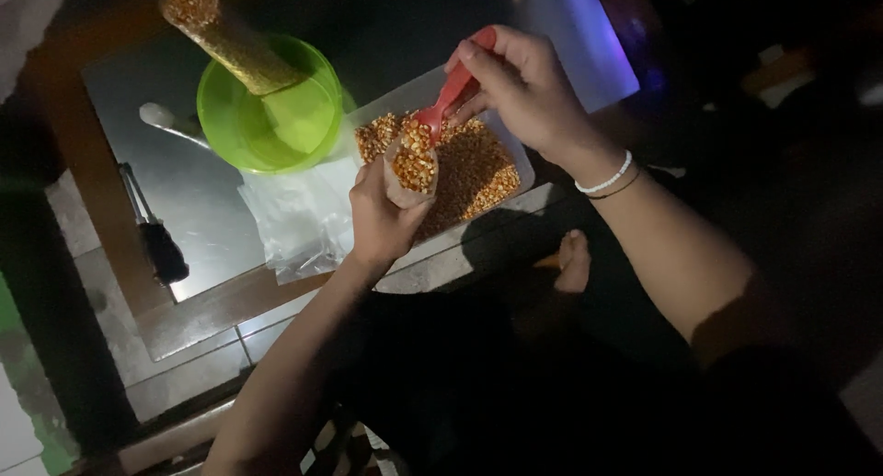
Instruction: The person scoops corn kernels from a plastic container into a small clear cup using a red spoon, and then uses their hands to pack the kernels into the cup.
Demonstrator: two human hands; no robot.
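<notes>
My left hand (379,220) holds a small clear plastic bag (410,171) upright, partly filled with yellow-orange corn kernels. My right hand (524,90) grips a red plastic spoon (448,91) and tips its bowl over the mouth of the bag. Just behind the bag lies a clear tray (517,154) heaped with the same kernels (474,172). A white bead bracelet (607,179) and a thin dark band sit on my right wrist.
A green plastic bowl (225,117) stands at the back left with a long filled bag of kernels (228,39) leaning in it. Empty clear bags (299,217) lie beside the tray. A dark-handled tool (156,237) and a pale spoon (166,120) rest on the metal tabletop. A bare foot (575,260) shows below.
</notes>
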